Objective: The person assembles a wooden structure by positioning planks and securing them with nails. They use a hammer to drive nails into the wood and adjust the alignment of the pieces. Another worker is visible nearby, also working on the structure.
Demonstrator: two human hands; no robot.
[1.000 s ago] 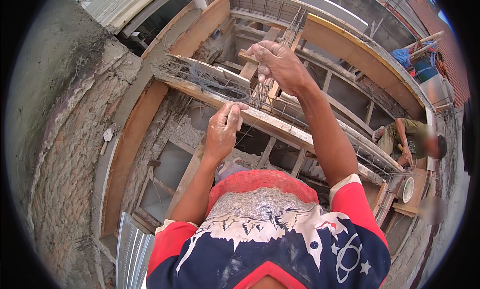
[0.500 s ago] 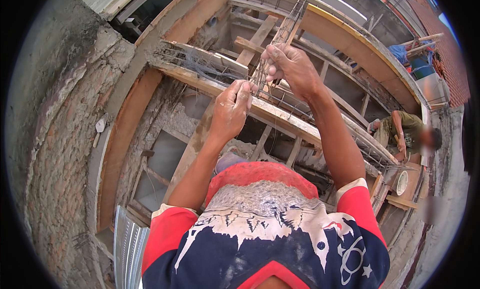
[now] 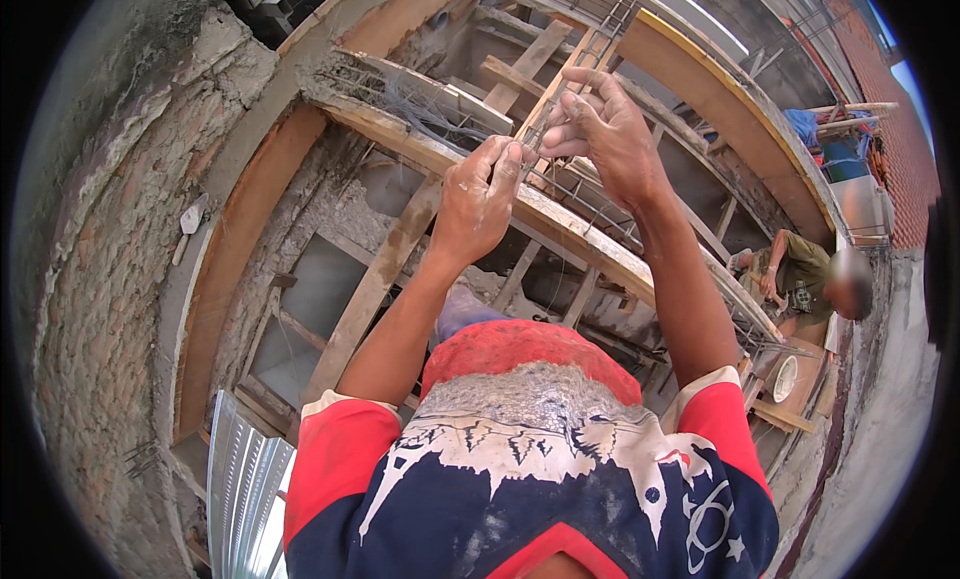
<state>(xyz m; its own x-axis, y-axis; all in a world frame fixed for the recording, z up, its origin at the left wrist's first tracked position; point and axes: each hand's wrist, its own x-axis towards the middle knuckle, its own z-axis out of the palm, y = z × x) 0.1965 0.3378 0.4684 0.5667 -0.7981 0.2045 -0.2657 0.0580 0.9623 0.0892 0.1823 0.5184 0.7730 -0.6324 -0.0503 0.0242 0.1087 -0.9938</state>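
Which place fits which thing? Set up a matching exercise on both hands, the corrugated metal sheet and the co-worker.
Things:
1. left hand
2. right hand
3. corrugated metal sheet
4. crouching co-worker

Places:
A. far right, beside the wooden formwork
B. lower left corner
C. higher, fingers on the thin steel wire
D. lower, pinching the wire from below

Pairs: 1-D, 2-C, 3-B, 4-A
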